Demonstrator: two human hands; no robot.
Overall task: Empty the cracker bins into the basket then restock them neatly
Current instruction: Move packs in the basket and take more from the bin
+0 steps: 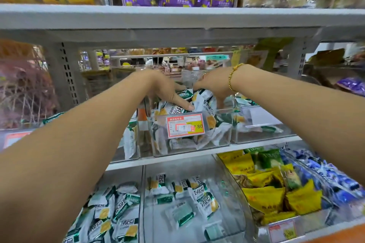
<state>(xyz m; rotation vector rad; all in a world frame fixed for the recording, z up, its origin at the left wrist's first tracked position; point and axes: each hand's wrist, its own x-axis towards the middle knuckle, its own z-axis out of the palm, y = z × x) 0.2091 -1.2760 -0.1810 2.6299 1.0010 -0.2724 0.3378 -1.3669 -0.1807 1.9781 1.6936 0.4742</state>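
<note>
A clear plastic bin [223,140] on the middle shelf holds white-and-green cracker packets [205,102] piled to its rim. A red and yellow price tag [185,125] hangs on its front. Both my hands reach into the top of this bin. My left hand [166,90] lies on the pile, thumb stretched down onto a packet near the front. My right hand [212,87], with a gold bead bracelet on the wrist, has its fingers down among the packets; the fingertips are hidden. No basket is in view.
Neighbouring clear bins [256,134] to the right and left hold the same packets. The lower shelf has bins of white-green packets [177,201], yellow packets [264,195] and blue packets [325,175]. A grey shelf board [177,19] runs close above my hands, with purple packs on it.
</note>
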